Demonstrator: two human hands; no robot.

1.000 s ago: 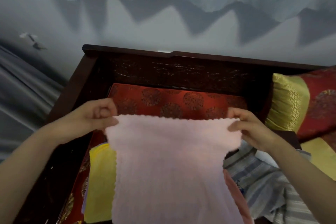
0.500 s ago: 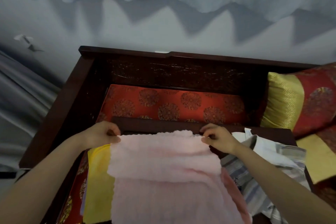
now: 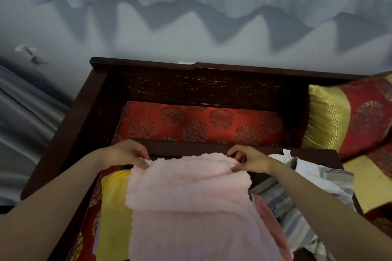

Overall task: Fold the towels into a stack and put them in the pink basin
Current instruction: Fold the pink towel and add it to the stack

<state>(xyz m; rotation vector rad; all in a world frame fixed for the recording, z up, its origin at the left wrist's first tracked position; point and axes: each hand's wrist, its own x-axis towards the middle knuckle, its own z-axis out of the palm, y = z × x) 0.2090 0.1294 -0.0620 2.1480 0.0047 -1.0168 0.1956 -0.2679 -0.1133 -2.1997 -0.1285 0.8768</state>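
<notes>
Squarely ahead, pink towel (image 3: 186, 186) lay long axis twelve-to-six; my left hand (image 3: 127, 154) pinched its far corner at eleven o'clock, right hand (image 3: 248, 159) at one, equally near.

The left hand (image 3: 127, 154) and right hand (image 3: 249, 159) are pinching the far corners of the pink towel (image 3: 186, 186), lying doubled over between a yellow cloth (image 3: 114, 207) and a striped cloth (image 3: 297, 218)

No text, label or number can be read anywhere.
</notes>
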